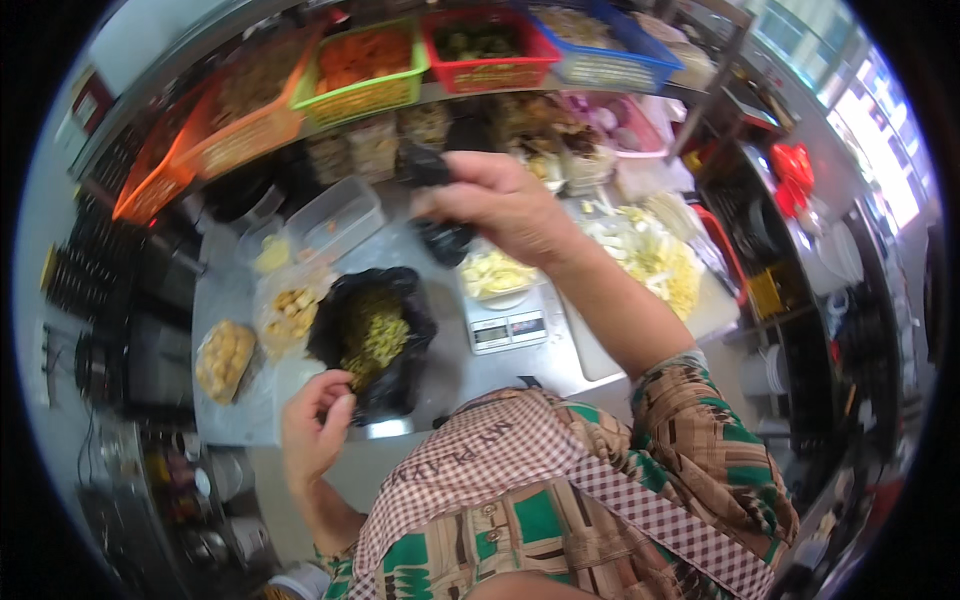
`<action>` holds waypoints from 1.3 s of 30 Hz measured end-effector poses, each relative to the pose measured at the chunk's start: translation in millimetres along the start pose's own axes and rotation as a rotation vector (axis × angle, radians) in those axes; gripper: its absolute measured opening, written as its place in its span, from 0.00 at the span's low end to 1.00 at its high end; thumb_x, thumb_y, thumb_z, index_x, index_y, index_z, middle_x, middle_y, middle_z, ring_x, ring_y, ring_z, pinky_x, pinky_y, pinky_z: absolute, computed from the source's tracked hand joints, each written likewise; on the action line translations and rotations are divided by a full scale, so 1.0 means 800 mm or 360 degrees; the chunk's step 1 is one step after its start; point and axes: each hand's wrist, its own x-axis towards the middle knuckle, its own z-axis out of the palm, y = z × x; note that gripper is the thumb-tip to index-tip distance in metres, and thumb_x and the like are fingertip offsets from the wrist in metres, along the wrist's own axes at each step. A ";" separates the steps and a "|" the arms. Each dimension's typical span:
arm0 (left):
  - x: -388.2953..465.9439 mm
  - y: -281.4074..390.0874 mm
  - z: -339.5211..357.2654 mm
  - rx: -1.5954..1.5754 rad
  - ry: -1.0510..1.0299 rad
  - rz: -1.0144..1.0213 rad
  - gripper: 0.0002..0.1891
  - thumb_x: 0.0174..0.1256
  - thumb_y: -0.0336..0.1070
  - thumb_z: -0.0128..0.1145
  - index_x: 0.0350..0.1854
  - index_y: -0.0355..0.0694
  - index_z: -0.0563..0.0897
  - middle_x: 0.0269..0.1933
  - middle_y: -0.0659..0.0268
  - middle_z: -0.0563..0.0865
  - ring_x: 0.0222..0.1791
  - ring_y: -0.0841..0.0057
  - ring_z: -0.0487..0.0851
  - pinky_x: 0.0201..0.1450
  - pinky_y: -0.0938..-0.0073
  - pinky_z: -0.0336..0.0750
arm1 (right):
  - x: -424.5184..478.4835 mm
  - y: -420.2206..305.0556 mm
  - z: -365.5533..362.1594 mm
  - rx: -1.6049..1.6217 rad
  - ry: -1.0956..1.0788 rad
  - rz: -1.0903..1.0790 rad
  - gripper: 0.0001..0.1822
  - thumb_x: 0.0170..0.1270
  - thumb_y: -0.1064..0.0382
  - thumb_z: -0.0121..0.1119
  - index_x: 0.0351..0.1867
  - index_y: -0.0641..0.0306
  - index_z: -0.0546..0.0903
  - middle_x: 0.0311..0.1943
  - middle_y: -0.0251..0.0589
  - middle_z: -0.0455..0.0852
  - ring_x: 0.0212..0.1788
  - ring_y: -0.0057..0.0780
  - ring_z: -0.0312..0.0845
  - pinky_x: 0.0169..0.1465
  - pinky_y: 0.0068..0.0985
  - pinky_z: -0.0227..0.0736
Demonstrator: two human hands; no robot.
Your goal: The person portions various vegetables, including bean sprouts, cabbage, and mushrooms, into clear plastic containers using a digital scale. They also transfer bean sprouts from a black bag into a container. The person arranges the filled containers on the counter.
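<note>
My right hand is raised over the table and grips a black plastic bag, blurred, with part of it showing above the fingers. My left hand is at the near left rim of a larger black plastic bag. Its fingertips meet the rim there, but whether they pinch it is unclear. Inside this open bag lie chopped green vegetable pieces. A digital kitchen scale stands to the right, carrying a container of cut pale cabbage.
Cut cabbage is heaped on a white cutting board. At left are a bag of round yellowish pieces, a bag of yellow chunks and a clear plastic container. Colored baskets, including a green one, line the shelf above.
</note>
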 end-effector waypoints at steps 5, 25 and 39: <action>0.005 0.024 0.002 0.0129 0.0074 0.0040 0.15 0.63 0.24 0.57 0.53 0.35 0.79 0.44 0.67 0.81 0.39 0.85 0.76 0.43 0.85 0.73 | -0.149 0.021 -0.319 -0.0444 0.1188 -0.0011 0.14 0.65 0.62 0.61 0.49 0.66 0.82 0.37 0.33 0.85 0.32 0.21 0.80 0.40 0.20 0.78; 0.062 0.163 0.161 0.0548 0.0129 -0.0057 0.10 0.67 0.28 0.56 0.49 0.35 0.78 0.40 0.70 0.78 0.37 0.86 0.74 0.42 0.84 0.70 | -0.508 0.170 -0.787 -0.1757 0.2206 0.0989 0.27 0.54 0.67 0.69 0.59 0.60 0.80 0.38 0.40 0.87 0.37 0.30 0.84 0.43 0.28 0.78; 0.066 0.064 0.104 0.0536 0.0616 -0.0033 0.09 0.65 0.28 0.59 0.45 0.33 0.82 0.38 0.61 0.85 0.33 0.75 0.82 0.39 0.77 0.77 | -0.159 0.026 -0.358 -0.0857 0.0198 -0.0097 0.14 0.66 0.75 0.54 0.52 0.68 0.81 0.46 0.36 0.84 0.48 0.21 0.78 0.55 0.19 0.72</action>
